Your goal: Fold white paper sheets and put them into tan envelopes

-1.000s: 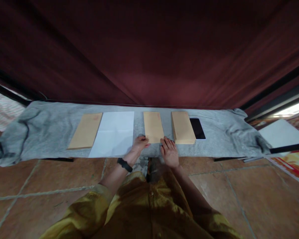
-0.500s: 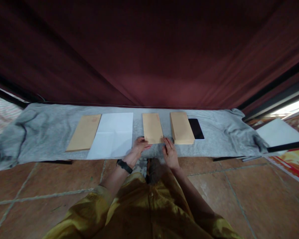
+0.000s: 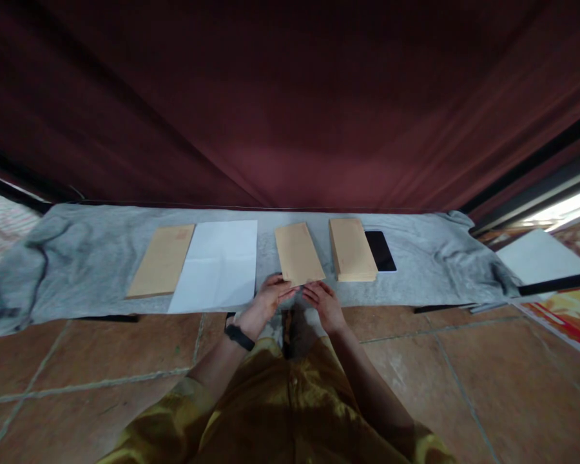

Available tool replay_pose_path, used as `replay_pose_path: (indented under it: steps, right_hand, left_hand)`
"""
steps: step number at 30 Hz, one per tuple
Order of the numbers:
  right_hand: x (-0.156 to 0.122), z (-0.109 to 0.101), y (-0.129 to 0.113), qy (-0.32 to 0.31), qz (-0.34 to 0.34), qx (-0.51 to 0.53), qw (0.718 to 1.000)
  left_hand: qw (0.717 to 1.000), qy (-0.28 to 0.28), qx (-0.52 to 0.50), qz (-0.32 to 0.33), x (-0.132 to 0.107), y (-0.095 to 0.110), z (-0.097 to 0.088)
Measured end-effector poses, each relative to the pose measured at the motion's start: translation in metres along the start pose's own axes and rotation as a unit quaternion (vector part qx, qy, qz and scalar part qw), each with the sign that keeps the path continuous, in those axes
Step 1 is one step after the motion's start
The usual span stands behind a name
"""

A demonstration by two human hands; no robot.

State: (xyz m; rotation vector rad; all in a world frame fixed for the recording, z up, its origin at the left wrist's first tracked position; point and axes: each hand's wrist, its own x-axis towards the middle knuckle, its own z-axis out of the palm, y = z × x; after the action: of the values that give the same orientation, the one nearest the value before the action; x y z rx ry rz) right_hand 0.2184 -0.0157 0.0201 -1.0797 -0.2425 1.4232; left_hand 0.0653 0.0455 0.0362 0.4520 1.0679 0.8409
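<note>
A brown paper envelope (image 3: 298, 253) lies slightly turned in front of me, its near edge at my fingers. My left hand (image 3: 272, 294) pinches the near left corner, thumb on top. My right hand (image 3: 323, 303) has its fingertips at the near edge, right of the middle; its fingers are close together. To the right sits a stack of brown envelopes (image 3: 352, 250), partly over a dark phone-like slab (image 3: 381, 251). On the left are white paper sheets (image 3: 216, 264) with a fold crease, and beside them more brown envelopes (image 3: 163, 260).
A grey cloth (image 3: 430, 258) covers the narrow table, bunched at both ends. Behind it hangs a dark red curtain (image 3: 290, 129). Dark metal bars (image 3: 536, 164) stand at the right, near a white board (image 3: 544, 256) and a colourful printed sheet (image 3: 568, 316). Below is a tiled floor (image 3: 140, 367).
The envelope has turned, its near end swinging right and towards me. My right hand has shifted from its right corner to the near edge, closer to my left hand.
</note>
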Motion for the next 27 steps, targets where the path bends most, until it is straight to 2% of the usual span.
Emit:
replay_pose_path:
  steps: [6, 10, 14, 22, 27]
  right_hand:
    - [0.002, 0.013, 0.0, 0.028, 0.01, 0.011, 0.999]
    - [0.002, 0.016, -0.005, 0.051, -0.029, 0.0, 0.998]
    - [0.004, 0.013, -0.022, 0.058, -0.078, -0.019, 0.995]
    - [0.016, -0.017, -0.087, 0.094, -0.154, -0.012, 0.984]
    - [0.024, -0.039, -0.103, 0.11, -0.154, -0.006, 0.982]
  left_hand:
    - [0.999, -0.019, 0.025, 0.017, -0.009, -0.007, 0.009]
    - [0.999, -0.024, 0.036, 0.004, -0.008, -0.003, 0.009]
    - [0.999, -0.028, 0.028, -0.004, -0.006, 0.001, 0.006]
    - [0.998, -0.044, 0.041, -0.017, -0.003, 0.0, -0.001]
    - [0.998, -0.046, 0.032, -0.019, -0.001, -0.002, -0.004]
